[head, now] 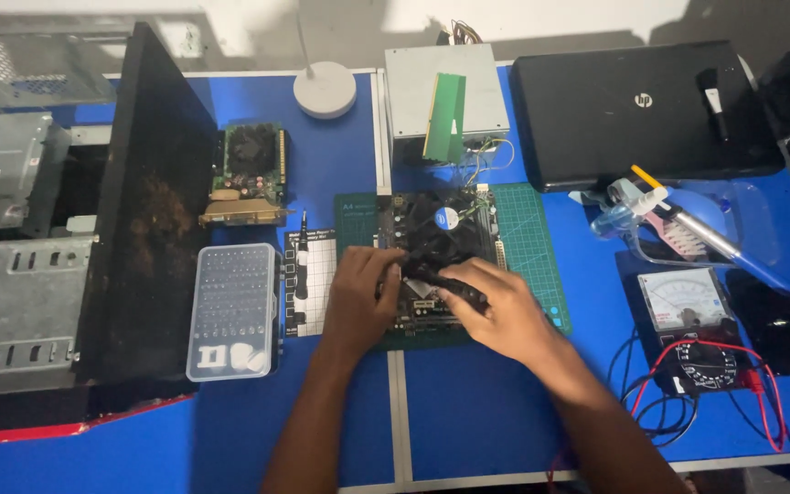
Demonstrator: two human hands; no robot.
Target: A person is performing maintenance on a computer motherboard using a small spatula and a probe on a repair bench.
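Head view: left hand (358,297) and right hand (496,306), each grip narrow, on motherboard (441,233).

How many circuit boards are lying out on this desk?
3. A motherboard on the green mat under both hands, a graphics card to its left, and a green memory stick leaning on the grey metal box behind. Others may be hidden.
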